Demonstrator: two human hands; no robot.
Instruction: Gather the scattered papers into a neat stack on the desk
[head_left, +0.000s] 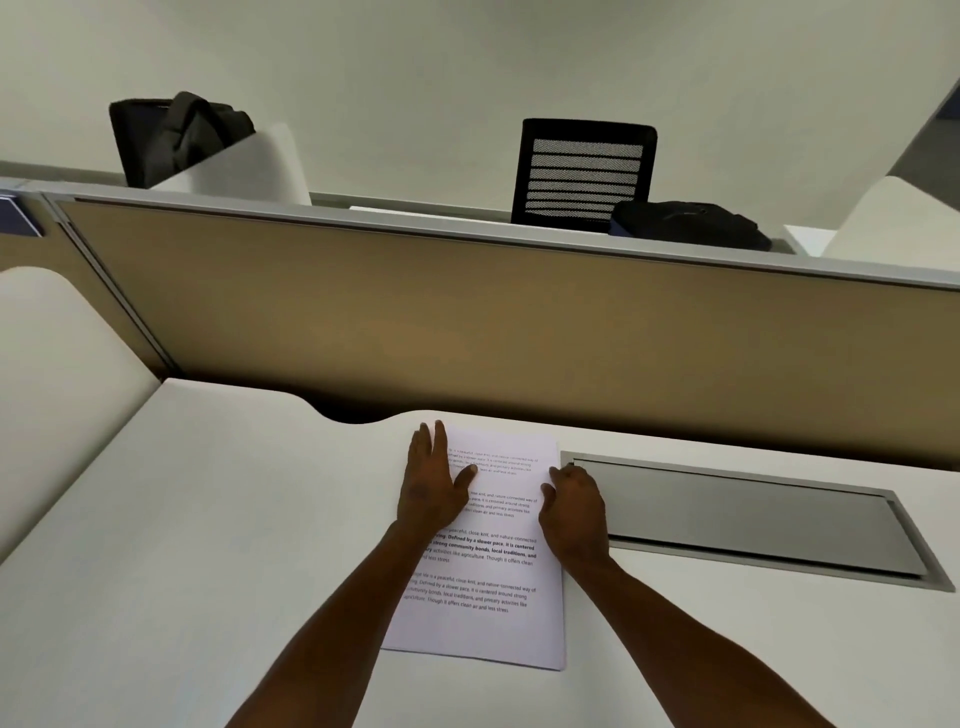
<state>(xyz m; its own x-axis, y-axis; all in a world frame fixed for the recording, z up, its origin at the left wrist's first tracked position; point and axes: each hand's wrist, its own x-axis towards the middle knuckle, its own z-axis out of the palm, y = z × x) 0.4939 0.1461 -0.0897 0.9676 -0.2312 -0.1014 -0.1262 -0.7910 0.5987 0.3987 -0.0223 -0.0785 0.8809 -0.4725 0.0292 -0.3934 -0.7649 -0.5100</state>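
A stack of white printed papers (493, 566) lies flat on the white desk (182, 545), its edges lined up. My left hand (434, 480) rests palm down on the stack's upper left part, fingers stretched out and thumb across the text. My right hand (574, 506) sits against the stack's right edge near the top, fingers curled and touching the paper's side. Both forearms cover the stack's lower corners in part. No loose sheets show elsewhere on the desk.
A grey metal cable tray lid (743, 514) is set into the desk right of the papers. A tan partition (467, 322) stands behind the desk. Beyond it are a black mesh chair (584, 171) and two black bags (174, 137).
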